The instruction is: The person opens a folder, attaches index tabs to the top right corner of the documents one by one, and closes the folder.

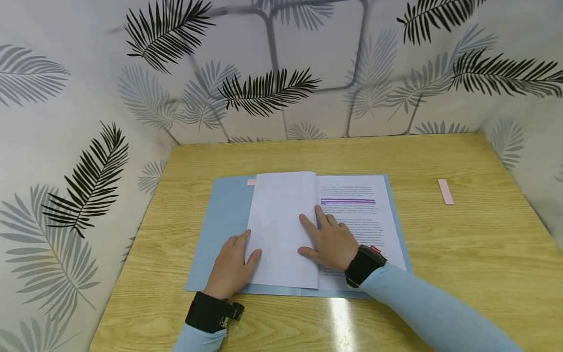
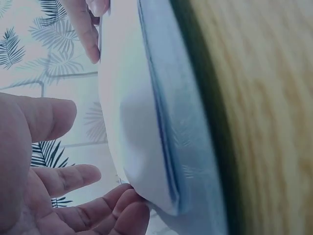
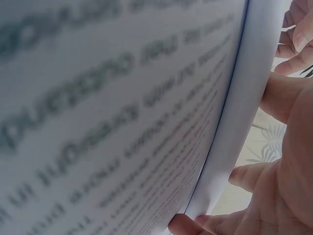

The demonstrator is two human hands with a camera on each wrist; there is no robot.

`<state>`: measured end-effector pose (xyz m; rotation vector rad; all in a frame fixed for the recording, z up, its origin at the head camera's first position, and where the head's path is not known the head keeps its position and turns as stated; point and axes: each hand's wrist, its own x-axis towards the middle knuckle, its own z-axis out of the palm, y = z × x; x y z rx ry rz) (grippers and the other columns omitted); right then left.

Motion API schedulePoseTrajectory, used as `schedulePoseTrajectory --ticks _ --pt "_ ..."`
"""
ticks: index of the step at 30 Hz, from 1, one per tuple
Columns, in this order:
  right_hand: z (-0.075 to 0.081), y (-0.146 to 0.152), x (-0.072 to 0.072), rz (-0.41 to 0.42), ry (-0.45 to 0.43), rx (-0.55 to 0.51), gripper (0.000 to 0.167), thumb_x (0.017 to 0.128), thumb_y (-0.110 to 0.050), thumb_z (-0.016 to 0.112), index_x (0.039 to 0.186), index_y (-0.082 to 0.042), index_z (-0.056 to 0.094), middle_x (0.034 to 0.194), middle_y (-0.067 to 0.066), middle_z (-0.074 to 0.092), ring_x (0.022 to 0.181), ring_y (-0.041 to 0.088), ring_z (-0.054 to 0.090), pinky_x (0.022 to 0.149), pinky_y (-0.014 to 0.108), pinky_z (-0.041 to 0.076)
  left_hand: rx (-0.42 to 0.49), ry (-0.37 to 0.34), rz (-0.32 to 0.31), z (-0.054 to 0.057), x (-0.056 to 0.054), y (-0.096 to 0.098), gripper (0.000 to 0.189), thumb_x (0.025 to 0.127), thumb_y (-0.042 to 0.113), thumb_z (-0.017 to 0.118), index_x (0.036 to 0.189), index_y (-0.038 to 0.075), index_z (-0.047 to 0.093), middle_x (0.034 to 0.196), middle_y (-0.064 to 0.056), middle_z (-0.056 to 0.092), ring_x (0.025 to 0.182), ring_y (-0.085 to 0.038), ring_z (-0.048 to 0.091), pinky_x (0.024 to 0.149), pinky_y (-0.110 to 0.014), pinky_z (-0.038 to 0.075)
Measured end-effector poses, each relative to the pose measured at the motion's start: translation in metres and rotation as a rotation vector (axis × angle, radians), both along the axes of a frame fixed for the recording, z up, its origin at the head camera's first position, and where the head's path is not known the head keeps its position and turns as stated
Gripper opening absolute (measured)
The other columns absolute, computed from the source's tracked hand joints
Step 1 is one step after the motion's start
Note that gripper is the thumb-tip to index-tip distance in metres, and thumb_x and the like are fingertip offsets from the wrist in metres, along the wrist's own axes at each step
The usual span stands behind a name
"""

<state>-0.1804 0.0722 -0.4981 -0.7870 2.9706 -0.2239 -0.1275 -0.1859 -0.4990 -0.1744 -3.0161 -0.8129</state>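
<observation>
A pale blue folder [image 1: 204, 234] lies spread on the table with white sheets in it. The left page [image 1: 281, 220], turned over with its blank side up, covers part of the folder; the right page [image 1: 358, 230] bears printed text and a purple highlighted line. My left hand [image 1: 230, 266] rests at the left page's outer edge, fingertips on its margin, as the left wrist view shows too. Across the fold, my right hand [image 1: 332, 242] lies with fingers spread, its fingertips at the left page's inner edge and along the crease. Its palm hides some of the text.
A pink sticky strip [image 1: 445, 191] lies on the wooden table [image 1: 475, 254] to the right of the folder. Another pink tab [image 1: 251, 182] shows at the left page's top corner. A leaf-patterned wall covering [image 1: 308, 112] borders the table at the back and sides.
</observation>
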Motion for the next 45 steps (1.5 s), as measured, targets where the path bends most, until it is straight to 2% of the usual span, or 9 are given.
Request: schedulePoseTrajectory --ticks 11,19,25,29,34,39,42,45 --pt "0.005 -0.003 -0.001 -0.031 -0.03 0.014 0.086 0.084 -0.066 0.057 0.152 -0.019 0.032 0.152 0.024 0.027 0.124 0.043 0.044 0.088 0.057 0.046 0.056 -0.022 0.048 0.002 -0.001 -0.002 0.059 0.096 0.03 0.059 0.142 -0.001 0.042 0.122 -0.024 0.052 0.106 -0.035 0.058 0.088 -0.048 0.047" --pt "0.001 -0.005 -0.003 -0.046 -0.045 0.032 0.088 0.083 -0.068 0.057 0.152 -0.021 0.03 0.153 0.022 0.026 0.124 0.042 0.044 0.087 0.057 0.046 0.024 -0.028 0.074 0.002 -0.002 -0.001 0.055 0.095 0.024 0.06 0.141 -0.001 0.044 0.121 -0.022 0.052 0.106 -0.034 0.057 0.088 -0.047 0.047" --pt "-0.001 -0.005 -0.004 -0.044 -0.038 0.029 0.089 0.082 -0.068 0.057 0.152 -0.021 0.031 0.153 0.022 0.026 0.123 0.042 0.045 0.087 0.056 0.047 0.007 -0.023 0.064 0.001 -0.002 -0.003 0.054 0.094 0.022 0.062 0.139 -0.001 0.046 0.12 -0.022 0.052 0.106 -0.034 0.058 0.087 -0.047 0.048" --pt "0.002 -0.004 -0.004 -0.042 -0.066 0.01 0.088 0.083 -0.067 0.057 0.152 -0.02 0.031 0.154 0.022 0.025 0.126 0.043 0.043 0.089 0.058 0.045 0.005 -0.02 0.047 0.001 0.0 -0.005 0.054 0.094 0.025 0.062 0.139 0.0 0.047 0.121 -0.021 0.052 0.104 -0.034 0.058 0.084 -0.047 0.049" --pt "0.008 0.001 -0.004 -0.033 -0.119 -0.032 0.085 0.087 -0.066 0.053 0.153 -0.019 0.028 0.155 0.021 0.022 0.132 0.043 0.037 0.093 0.06 0.042 -0.003 -0.002 0.031 0.001 0.001 -0.005 0.054 0.094 0.028 0.062 0.138 0.0 0.049 0.12 -0.02 0.053 0.104 -0.033 0.058 0.083 -0.046 0.049" --pt "0.015 0.014 -0.006 0.004 -0.2 -0.156 0.08 0.091 -0.059 0.052 0.153 -0.015 0.028 0.155 0.02 0.023 0.136 0.039 0.034 0.103 0.054 0.037 -0.018 0.002 0.03 0.002 0.0 -0.004 0.053 0.093 0.028 0.063 0.136 -0.001 0.05 0.119 -0.021 0.054 0.104 -0.033 0.058 0.083 -0.046 0.049" --pt "0.02 0.03 -0.008 0.014 -0.276 -0.248 0.077 0.094 -0.056 0.051 0.154 -0.014 0.025 0.156 0.017 0.023 0.139 0.035 0.03 0.107 0.051 0.031 -0.025 0.003 0.028 0.003 0.0 -0.004 0.053 0.093 0.029 0.063 0.135 -0.001 0.051 0.119 -0.021 0.055 0.104 -0.033 0.058 0.083 -0.046 0.049" --pt "0.028 0.055 -0.008 -0.024 -0.318 -0.313 0.076 0.096 -0.053 0.048 0.154 -0.013 0.021 0.156 0.015 0.025 0.14 0.033 0.028 0.108 0.052 0.029 -0.027 0.016 0.021 0.004 0.001 -0.003 0.053 0.093 0.029 0.062 0.135 0.0 0.051 0.119 -0.02 0.055 0.104 -0.032 0.057 0.084 -0.046 0.048"
